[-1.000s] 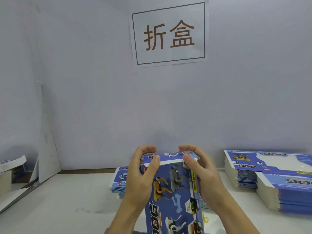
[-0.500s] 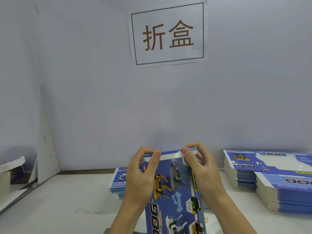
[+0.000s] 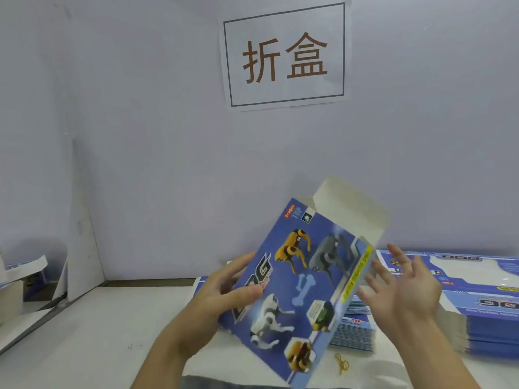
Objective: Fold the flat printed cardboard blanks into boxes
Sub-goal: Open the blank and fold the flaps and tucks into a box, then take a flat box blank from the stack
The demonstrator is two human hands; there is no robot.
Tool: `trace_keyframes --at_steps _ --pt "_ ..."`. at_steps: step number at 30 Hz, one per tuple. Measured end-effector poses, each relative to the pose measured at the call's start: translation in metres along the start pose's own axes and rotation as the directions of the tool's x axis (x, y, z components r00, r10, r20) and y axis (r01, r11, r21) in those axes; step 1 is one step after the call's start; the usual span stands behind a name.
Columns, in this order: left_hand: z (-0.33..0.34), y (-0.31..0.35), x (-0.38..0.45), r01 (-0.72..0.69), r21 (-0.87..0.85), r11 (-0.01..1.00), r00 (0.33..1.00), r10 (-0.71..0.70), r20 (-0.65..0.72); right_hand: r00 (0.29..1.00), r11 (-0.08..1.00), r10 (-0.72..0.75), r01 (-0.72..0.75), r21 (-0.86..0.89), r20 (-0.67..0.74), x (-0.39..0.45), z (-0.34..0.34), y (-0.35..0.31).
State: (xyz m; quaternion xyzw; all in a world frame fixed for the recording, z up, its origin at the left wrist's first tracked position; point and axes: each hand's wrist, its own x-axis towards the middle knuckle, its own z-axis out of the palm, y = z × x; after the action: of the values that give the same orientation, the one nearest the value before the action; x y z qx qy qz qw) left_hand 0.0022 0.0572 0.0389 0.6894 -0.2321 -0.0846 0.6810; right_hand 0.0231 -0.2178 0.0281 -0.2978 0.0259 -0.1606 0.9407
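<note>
A blue printed box (image 3: 303, 282) with robot dogs on its front is held up over the table, tilted to the right. Its white top flap (image 3: 351, 211) stands open at the upper end. My left hand (image 3: 224, 290) grips the box's left edge, thumb on the printed face. My right hand (image 3: 401, 287) is beside the box's right side panel with fingers spread, blurred; I cannot tell if it touches the box.
Tall stacks of flat blue blanks (image 3: 477, 304) lie on the table at the right, and a lower stack (image 3: 354, 327) sits behind the box. A yellow rubber band (image 3: 341, 363) lies near the front. A paper sign (image 3: 285, 54) hangs on the wall.
The box has been turned and tilted right, its top flap now open and up. My right hand has let go of the top edge and moved off to the right side.
</note>
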Motion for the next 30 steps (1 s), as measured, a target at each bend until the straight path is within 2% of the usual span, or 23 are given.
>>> trace_keyframes --at_steps 3,5,6,7,8,9,10,11,12,14,16,18,20,21,23,24,26,30 --pt "-0.010 0.016 -0.013 0.052 0.141 0.989 0.970 -0.083 0.228 0.998 0.985 -0.036 0.025 0.172 0.058 -0.003 -0.001 0.003" --pt "-0.013 0.023 -0.014 -0.011 0.175 0.985 0.970 -0.031 0.239 0.999 0.991 -0.022 0.019 0.129 0.025 -0.002 -0.005 0.007" --pt "-0.011 0.026 -0.012 -0.095 0.137 0.986 0.985 0.073 0.153 1.000 0.998 0.008 -0.007 0.065 -0.013 -0.002 -0.007 0.009" --pt "-0.012 0.029 -0.009 -0.198 0.067 0.978 0.980 0.199 -0.007 0.997 0.999 0.039 -0.039 0.000 -0.064 0.001 -0.011 0.010" --pt "-0.016 0.031 -0.006 -0.327 -0.035 0.944 0.921 0.310 -0.237 0.993 0.996 0.070 -0.075 -0.054 -0.094 0.001 -0.013 0.010" --pt "-0.024 0.033 -0.004 -0.461 -0.121 0.879 0.810 0.361 -0.463 0.992 0.993 0.077 -0.086 -0.086 -0.103 0.002 -0.015 0.011" --pt "-0.033 0.034 -0.005 -0.545 -0.158 0.824 0.700 0.343 -0.627 0.992 0.989 0.077 -0.088 -0.118 -0.096 0.002 -0.014 0.012" --pt "-0.042 0.033 -0.004 -0.542 -0.163 0.824 0.636 0.276 -0.721 0.993 0.987 0.068 -0.082 -0.141 -0.096 0.002 -0.014 0.014" --pt "-0.049 0.030 -0.005 -0.472 -0.146 0.869 0.616 0.207 -0.760 0.993 0.984 0.054 -0.071 -0.164 -0.102 0.001 -0.012 0.015" --pt "-0.055 0.013 -0.003 -0.234 -0.049 0.971 0.643 0.116 -0.757 0.993 0.978 0.036 -0.059 -0.202 -0.116 0.001 -0.010 0.019" --pt "-0.043 -0.006 0.004 -0.033 0.199 0.979 0.700 0.165 -0.695 0.993 0.969 0.042 -0.068 -0.237 -0.115 0.001 -0.008 0.020" --pt "-0.028 -0.026 0.014 0.106 0.511 0.853 0.801 0.231 -0.552 0.992 0.959 0.052 -0.081 -0.273 -0.115 0.002 -0.009 0.022" --pt "-0.015 -0.052 0.024 0.205 0.691 0.693 0.908 0.129 -0.399 0.991 0.950 0.063 -0.096 -0.299 -0.117 0.003 -0.011 0.025" --pt "-0.010 -0.065 0.027 0.267 0.772 0.577 0.929 0.060 -0.366 0.991 0.946 0.072 -0.104 -0.306 -0.115 0.003 -0.011 0.026" --pt "-0.006 -0.080 0.028 0.350 0.864 0.362 0.925 0.015 -0.381 0.990 0.939 0.087 -0.118 -0.324 -0.109 0.003 -0.011 0.028" --pt "-0.006 -0.082 0.029 0.368 0.871 0.327 0.913 0.051 -0.405 0.990 0.934 0.084 -0.117 -0.337 -0.109 0.003 -0.010 0.029" --pt "-0.005 -0.076 0.028 0.380 0.865 0.329 0.889 0.130 -0.440 0.992 0.919 0.073 -0.108 -0.379 -0.105 0.004 -0.011 0.033" --pt "-0.001 -0.060 0.027 0.374 0.890 0.261 0.881 0.201 -0.429 0.991 0.837 0.088 -0.129 -0.532 -0.102 0.004 -0.009 0.037"
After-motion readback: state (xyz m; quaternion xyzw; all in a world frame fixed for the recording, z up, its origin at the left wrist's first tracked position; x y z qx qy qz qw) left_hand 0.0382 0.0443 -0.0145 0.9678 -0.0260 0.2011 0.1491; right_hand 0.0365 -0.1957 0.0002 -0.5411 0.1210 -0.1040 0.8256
